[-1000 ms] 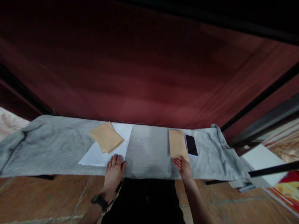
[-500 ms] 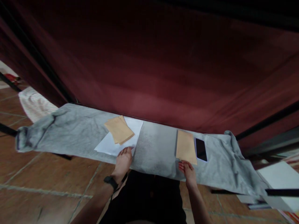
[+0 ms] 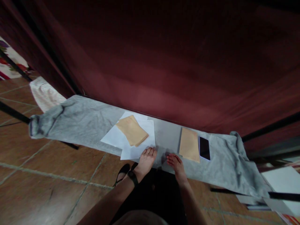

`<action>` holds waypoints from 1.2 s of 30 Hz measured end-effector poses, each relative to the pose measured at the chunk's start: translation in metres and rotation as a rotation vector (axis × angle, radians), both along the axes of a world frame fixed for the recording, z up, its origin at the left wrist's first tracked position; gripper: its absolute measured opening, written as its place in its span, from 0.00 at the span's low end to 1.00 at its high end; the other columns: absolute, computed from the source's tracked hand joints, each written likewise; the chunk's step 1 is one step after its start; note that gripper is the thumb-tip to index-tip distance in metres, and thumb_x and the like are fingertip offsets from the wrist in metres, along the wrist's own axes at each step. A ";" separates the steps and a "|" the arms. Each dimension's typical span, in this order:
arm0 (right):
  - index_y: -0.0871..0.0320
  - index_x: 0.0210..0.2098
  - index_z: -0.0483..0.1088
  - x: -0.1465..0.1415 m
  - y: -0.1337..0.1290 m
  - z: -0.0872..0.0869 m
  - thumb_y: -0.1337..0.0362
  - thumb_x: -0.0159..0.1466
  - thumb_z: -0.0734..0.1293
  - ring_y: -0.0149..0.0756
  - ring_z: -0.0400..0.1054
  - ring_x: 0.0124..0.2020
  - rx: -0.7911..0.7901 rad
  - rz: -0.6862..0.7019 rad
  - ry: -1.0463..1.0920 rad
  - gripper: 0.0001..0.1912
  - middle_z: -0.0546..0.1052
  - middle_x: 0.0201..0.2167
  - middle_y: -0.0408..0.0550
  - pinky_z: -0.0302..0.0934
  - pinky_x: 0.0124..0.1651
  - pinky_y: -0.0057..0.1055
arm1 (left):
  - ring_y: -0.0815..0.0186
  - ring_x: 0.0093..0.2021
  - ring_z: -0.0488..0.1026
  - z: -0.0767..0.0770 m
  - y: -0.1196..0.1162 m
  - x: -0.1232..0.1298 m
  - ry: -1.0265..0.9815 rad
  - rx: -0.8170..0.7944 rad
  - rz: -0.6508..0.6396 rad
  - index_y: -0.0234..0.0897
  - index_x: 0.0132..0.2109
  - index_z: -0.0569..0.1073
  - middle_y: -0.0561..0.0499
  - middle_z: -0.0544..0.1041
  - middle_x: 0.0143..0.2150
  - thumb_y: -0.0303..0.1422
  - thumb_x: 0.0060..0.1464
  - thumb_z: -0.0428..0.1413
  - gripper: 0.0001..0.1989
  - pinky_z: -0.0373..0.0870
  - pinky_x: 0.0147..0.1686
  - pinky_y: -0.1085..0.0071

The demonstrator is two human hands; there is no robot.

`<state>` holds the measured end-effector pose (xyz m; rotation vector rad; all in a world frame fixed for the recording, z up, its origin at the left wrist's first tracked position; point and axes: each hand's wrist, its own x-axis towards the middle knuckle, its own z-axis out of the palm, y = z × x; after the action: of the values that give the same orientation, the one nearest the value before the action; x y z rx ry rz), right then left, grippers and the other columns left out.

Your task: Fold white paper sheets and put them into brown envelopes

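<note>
My left hand (image 3: 147, 157), a dark watch on its wrist, is closed at the near right corner of a white sheet of paper (image 3: 131, 153). That sheet lies at an angle over more white paper (image 3: 110, 137). On top rests a small stack of brown envelopes (image 3: 132, 130). My right hand (image 3: 175, 163) has its fingers stretched out, low over the grey cloth and holding nothing. Just right of it lies another brown envelope (image 3: 189, 144), flat, with a phone (image 3: 204, 148) beside it, its screen dark.
A grey cloth (image 3: 89, 120) covers the narrow bench, bunched at both ends. Dark red fabric (image 3: 150, 78) rises behind it. Black bars (image 3: 284, 196) stand at the sides. A white board (image 3: 283, 179) is at the lower right, and tiled floor (image 3: 58, 175) lies below.
My left hand has moved right, and the upper white sheet has slid with it, the brown envelopes on top. My right hand has moved left, away from the single envelope. The view has shifted slightly.
</note>
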<state>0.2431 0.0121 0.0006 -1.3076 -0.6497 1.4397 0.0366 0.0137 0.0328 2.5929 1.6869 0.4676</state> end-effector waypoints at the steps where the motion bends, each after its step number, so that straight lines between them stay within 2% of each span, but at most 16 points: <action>1: 0.57 0.35 0.75 -0.008 0.002 0.002 0.45 0.47 0.76 0.39 0.77 0.33 -0.010 0.027 0.021 0.25 0.82 0.35 0.52 0.72 0.38 0.33 | 0.54 0.54 0.72 -0.001 -0.001 0.002 -0.004 -0.004 -0.004 0.31 0.55 0.71 0.37 0.77 0.51 0.21 0.60 0.45 0.19 0.68 0.53 0.57; 4: 0.59 0.37 0.76 -0.030 0.012 0.007 0.42 0.48 0.74 0.39 0.77 0.34 -0.043 0.114 0.032 0.28 0.82 0.35 0.53 0.72 0.39 0.34 | 0.55 0.54 0.72 -0.004 -0.003 0.000 -0.033 -0.002 -0.022 0.32 0.52 0.72 0.39 0.77 0.50 0.22 0.61 0.46 0.16 0.67 0.55 0.57; 6: 0.59 0.38 0.75 -0.045 0.021 0.008 0.41 0.49 0.73 0.39 0.76 0.33 -0.059 0.160 -0.009 0.29 0.82 0.34 0.52 0.72 0.37 0.33 | 0.56 0.53 0.73 -0.007 -0.006 -0.005 -0.087 0.002 -0.038 0.34 0.51 0.73 0.41 0.78 0.50 0.26 0.64 0.47 0.13 0.67 0.55 0.57; 9: 0.58 0.36 0.75 -0.068 0.036 0.005 0.44 0.49 0.73 0.38 0.75 0.29 -0.068 0.185 -0.073 0.25 0.81 0.32 0.49 0.70 0.30 0.31 | 0.57 0.51 0.74 -0.011 -0.006 -0.018 -0.178 0.010 -0.029 0.37 0.52 0.73 0.43 0.78 0.49 0.36 0.66 0.48 0.14 0.69 0.54 0.57; 11: 0.57 0.33 0.76 -0.083 0.044 0.001 0.49 0.49 0.73 0.38 0.74 0.27 -0.063 0.190 -0.135 0.20 0.80 0.29 0.46 0.68 0.26 0.30 | 0.56 0.54 0.73 -0.013 0.000 -0.029 -0.199 0.033 0.001 0.37 0.55 0.72 0.42 0.78 0.52 0.37 0.66 0.48 0.16 0.69 0.55 0.57; 16: 0.55 0.23 0.74 -0.108 0.055 -0.008 0.61 0.47 0.73 0.36 0.70 0.25 -0.047 0.144 -0.270 0.07 0.75 0.20 0.39 0.65 0.22 0.27 | 0.52 0.67 0.60 -0.015 0.039 -0.064 -0.063 0.051 0.015 0.39 0.60 0.70 0.43 0.68 0.65 0.27 0.62 0.47 0.21 0.56 0.65 0.47; 19: 0.53 0.22 0.73 -0.113 0.055 -0.010 0.62 0.47 0.72 0.34 0.68 0.24 -0.038 0.106 -0.294 0.04 0.73 0.19 0.38 0.63 0.20 0.25 | 0.52 0.69 0.58 -0.018 0.061 -0.084 0.050 0.005 0.002 0.41 0.57 0.73 0.45 0.69 0.65 0.20 0.57 0.45 0.24 0.51 0.66 0.42; 21: 0.53 0.23 0.73 -0.111 0.054 -0.010 0.62 0.47 0.72 0.33 0.67 0.23 -0.032 0.083 -0.299 0.04 0.72 0.19 0.38 0.62 0.19 0.25 | 0.54 0.68 0.60 -0.020 0.069 -0.096 0.102 -0.012 0.001 0.40 0.56 0.73 0.44 0.70 0.64 0.18 0.57 0.44 0.26 0.51 0.66 0.43; 24: 0.52 0.22 0.73 -0.100 0.052 -0.009 0.63 0.47 0.72 0.33 0.66 0.22 -0.020 0.055 -0.303 0.03 0.72 0.19 0.39 0.62 0.19 0.26 | 0.57 0.66 0.63 -0.022 0.074 -0.116 0.115 -0.038 0.036 0.41 0.57 0.72 0.44 0.69 0.65 0.16 0.56 0.43 0.28 0.58 0.65 0.49; 31: 0.52 0.18 0.73 -0.043 0.038 -0.009 0.62 0.44 0.71 0.35 0.66 0.25 -0.003 -0.049 -0.347 0.03 0.71 0.16 0.38 0.62 0.24 0.26 | 0.57 0.64 0.66 -0.021 0.070 -0.157 0.099 -0.084 0.148 0.42 0.58 0.73 0.44 0.70 0.64 0.17 0.56 0.43 0.29 0.63 0.61 0.54; 36: 0.56 0.22 0.73 -0.013 0.014 -0.014 0.55 0.42 0.73 0.34 0.66 0.24 -0.037 -0.147 -0.317 0.13 0.70 0.17 0.39 0.60 0.21 0.25 | 0.55 0.63 0.67 -0.018 0.060 -0.170 0.088 -0.068 0.179 0.38 0.58 0.73 0.43 0.71 0.63 0.19 0.56 0.44 0.26 0.65 0.61 0.55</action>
<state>0.2303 0.0257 -0.0132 -1.5962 -0.7190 1.1412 -0.1339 0.0742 0.0153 2.4610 1.9373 0.2980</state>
